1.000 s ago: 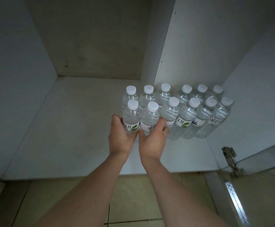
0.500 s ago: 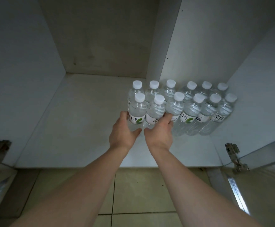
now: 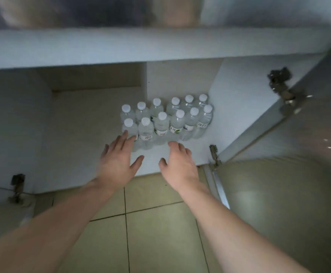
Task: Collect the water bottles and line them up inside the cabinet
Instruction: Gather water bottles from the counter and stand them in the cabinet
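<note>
Water bottles point(image 3: 166, 119) upright in cabinet point(image 3: 82, 119), just beyond left hand point(image 3: 117, 162) and right hand point(image 3: 180, 164), both grips slack, empty

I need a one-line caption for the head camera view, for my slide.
Two open hands, left hand and right hand, before twelve water bottles in two rows inside the cabinet.

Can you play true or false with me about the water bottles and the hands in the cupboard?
1. The water bottles stand in two rows on the cabinet floor. True.
2. The bottle caps are red. False: they are white.
3. The right hand grips a bottle. False: it is open and holds nothing.
4. The left hand has its fingers spread. True.
5. The bottles lie on the tiled floor. False: they stand upright inside the cabinet.
</note>
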